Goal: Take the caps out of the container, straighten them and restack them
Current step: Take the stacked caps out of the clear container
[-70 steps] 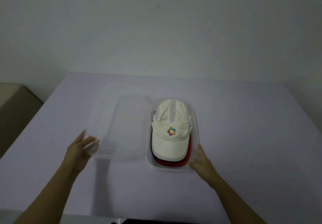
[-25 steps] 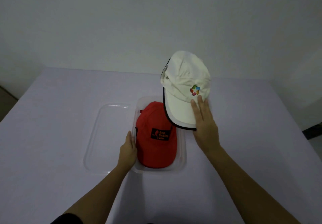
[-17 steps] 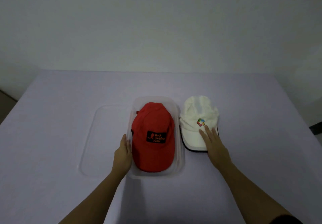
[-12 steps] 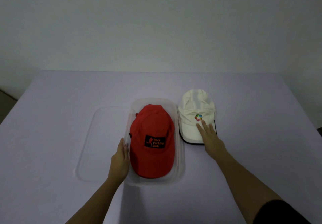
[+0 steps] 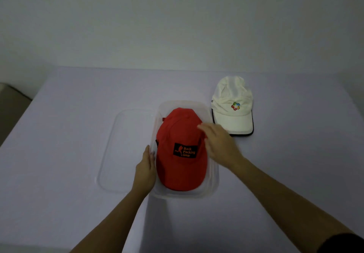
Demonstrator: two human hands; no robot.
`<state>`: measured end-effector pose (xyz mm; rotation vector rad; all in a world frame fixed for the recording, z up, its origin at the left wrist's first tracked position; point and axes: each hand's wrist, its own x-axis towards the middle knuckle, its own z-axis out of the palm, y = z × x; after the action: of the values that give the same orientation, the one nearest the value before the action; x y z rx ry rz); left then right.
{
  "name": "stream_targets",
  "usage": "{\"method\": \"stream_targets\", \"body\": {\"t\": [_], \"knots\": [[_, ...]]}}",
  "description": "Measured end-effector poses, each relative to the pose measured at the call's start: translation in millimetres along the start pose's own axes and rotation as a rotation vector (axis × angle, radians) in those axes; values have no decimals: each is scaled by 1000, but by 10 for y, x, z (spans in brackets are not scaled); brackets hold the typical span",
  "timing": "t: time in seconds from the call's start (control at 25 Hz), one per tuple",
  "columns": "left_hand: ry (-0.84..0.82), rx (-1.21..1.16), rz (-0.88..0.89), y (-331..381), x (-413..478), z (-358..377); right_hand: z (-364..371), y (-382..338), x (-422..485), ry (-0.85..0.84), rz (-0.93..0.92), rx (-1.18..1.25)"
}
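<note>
A red cap [image 5: 180, 150] with a black patch lies on top in the clear plastic container [image 5: 213, 182] at the table's middle. A dark edge of another cap shows under it at the left. A cream cap [image 5: 232, 105] with a coloured logo and dark brim edge lies on the table right of the container. My left hand [image 5: 144, 171] rests flat against the container's left wall. My right hand [image 5: 218, 144] hovers over the red cap's right side, fingers spread, blurred, holding nothing.
The container's clear lid [image 5: 126, 150] lies flat on the table, touching the container's left side. The pale lilac table [image 5: 69, 203] reaches a white wall at the back. A beige surface [image 5: 9, 111] sits beyond the table's left edge.
My right hand let go of the cream cap on the table and moved left over the red cap. My left hand stays on the container's side.
</note>
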<state>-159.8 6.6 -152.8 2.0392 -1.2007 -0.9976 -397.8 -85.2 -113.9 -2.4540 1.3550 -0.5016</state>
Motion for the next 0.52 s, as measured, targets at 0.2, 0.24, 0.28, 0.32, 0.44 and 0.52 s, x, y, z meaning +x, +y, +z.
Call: {"method": "stream_targets", "body": {"t": [0.2, 0.24, 0.28, 0.32, 0.44, 0.52], "knots": [[-3, -22, 10, 20, -18, -6, 379, -692, -283, -613, 32, -205], [-2, -26, 11, 25, -28, -4, 390, -722, -271, -649, 52, -249], [-2, -31, 12, 32, -35, -4, 399, -741, -247, -658, 43, -265], [-6, -35, 12, 34, -40, -6, 398, -754, -235, -659, 27, -254], [-8, -35, 22, 39, -42, -18, 306, -740, -188, -736, 31, -193], [-8, -26, 24, 56, -57, -23, 169, -768, -142, -721, 79, -137]]}}
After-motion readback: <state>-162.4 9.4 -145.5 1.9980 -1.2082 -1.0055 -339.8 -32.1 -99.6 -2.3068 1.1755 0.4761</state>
